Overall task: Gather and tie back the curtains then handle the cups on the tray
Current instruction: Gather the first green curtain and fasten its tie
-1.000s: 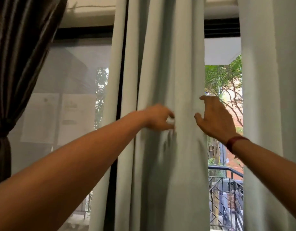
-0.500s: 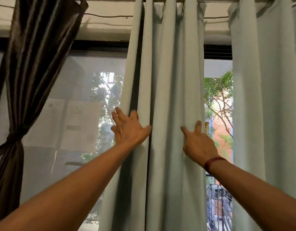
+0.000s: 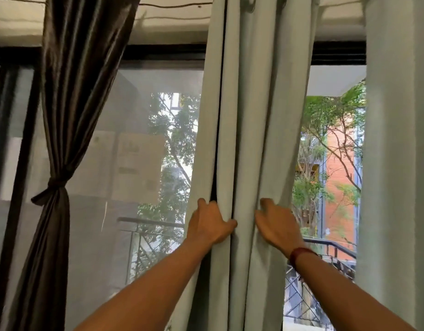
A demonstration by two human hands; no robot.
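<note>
Gathering the curtain (image 3: 254, 139), your left hand (image 3: 211, 225) curls its fingers round the folds; your right hand (image 3: 276, 226) seemingly does likewise. Next, squeeze them together and tie.

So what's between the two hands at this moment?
In the head view, a few hanging folds of the pale green curtain lie between the left hand and the right hand; both hands hold it.

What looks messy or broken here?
Nothing looks broken. The dark brown satin curtain is neatly tied back; the pale green fabric curtain hangs untied, bunched between the left hand and right hand.
</note>
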